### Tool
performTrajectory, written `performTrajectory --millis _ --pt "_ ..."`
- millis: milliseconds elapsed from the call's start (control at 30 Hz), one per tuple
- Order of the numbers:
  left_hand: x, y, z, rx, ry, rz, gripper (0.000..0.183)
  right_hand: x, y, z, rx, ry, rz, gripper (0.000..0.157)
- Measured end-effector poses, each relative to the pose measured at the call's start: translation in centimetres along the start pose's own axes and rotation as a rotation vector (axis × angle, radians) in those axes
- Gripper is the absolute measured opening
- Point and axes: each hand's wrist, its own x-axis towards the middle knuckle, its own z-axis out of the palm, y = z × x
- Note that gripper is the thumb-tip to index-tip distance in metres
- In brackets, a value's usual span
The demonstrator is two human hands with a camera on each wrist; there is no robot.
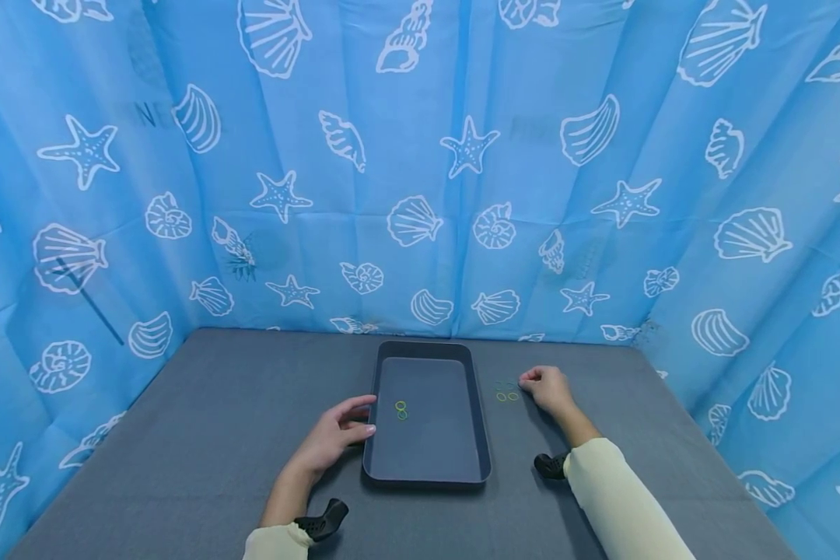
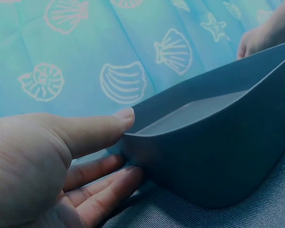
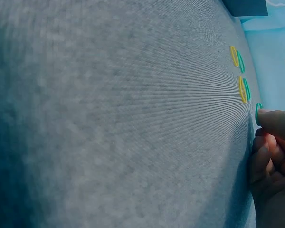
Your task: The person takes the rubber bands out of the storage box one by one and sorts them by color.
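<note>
A dark grey rectangular tray point(image 1: 434, 476) lies on the table, with a yellow rubber band point(image 1: 400, 406) and a green one point(image 1: 402, 415) inside. My left hand point(image 1: 329, 438) touches the tray's left side. In the left wrist view its thumb point(image 2: 97, 130) lies at the rim, and extended fingers point(image 2: 111, 192) reach the outer wall. To the tray's right, my right hand point(image 1: 547, 389) pinches a green rubber band point(image 3: 258, 114) between thumb and fingers. Close by, two yellow bands point(image 3: 242, 89) and two green bands point(image 3: 241, 61) lie in pairs on the cloth.
Grey cloth point(image 1: 203, 435) covers the table. A blue curtain with white shells and starfish point(image 1: 420, 155) hangs behind and along both sides. Each wrist wears a black camera mount point(image 1: 322, 519).
</note>
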Motion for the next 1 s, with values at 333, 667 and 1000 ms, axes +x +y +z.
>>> performTrajectory --millis 333,667,1000 --pt "0.01 -0.01 0.09 0.001 0.002 -0.004 0.049 0.34 0.27 0.38 -0.038 0.022 0.036 0.010" --pt "-0.09 0.01 0.12 0.008 -0.002 0.009 0.050 0.45 0.35 0.55 -0.054 0.029 0.048 0.010" --pt "-0.04 0.00 0.11 0.006 -0.001 0.004 0.049 0.25 0.33 0.44 -0.035 0.031 0.039 0.010"
